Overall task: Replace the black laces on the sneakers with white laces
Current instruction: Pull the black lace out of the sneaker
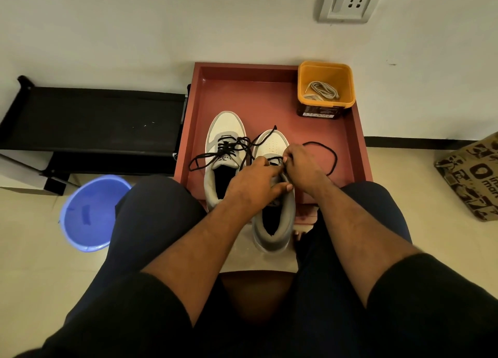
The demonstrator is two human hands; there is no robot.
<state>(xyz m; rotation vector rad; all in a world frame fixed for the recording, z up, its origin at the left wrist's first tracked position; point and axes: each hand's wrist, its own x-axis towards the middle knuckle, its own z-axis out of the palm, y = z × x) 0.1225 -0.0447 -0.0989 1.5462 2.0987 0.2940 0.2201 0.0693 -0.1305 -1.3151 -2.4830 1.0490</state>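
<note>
Head view, both hands [277, 174] unlacing sneaker [273, 206]

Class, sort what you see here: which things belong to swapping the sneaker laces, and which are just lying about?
Belong to the job:
sneakers
black laces
white laces in the yellow tub
left hand
right hand

Just lying about:
blue bucket
black rack
wall socket
printed bag

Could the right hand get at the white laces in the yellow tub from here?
Probably yes: the yellow tub is open-topped, nothing lies between, but the right hand is busy pinching the black lace.
</note>
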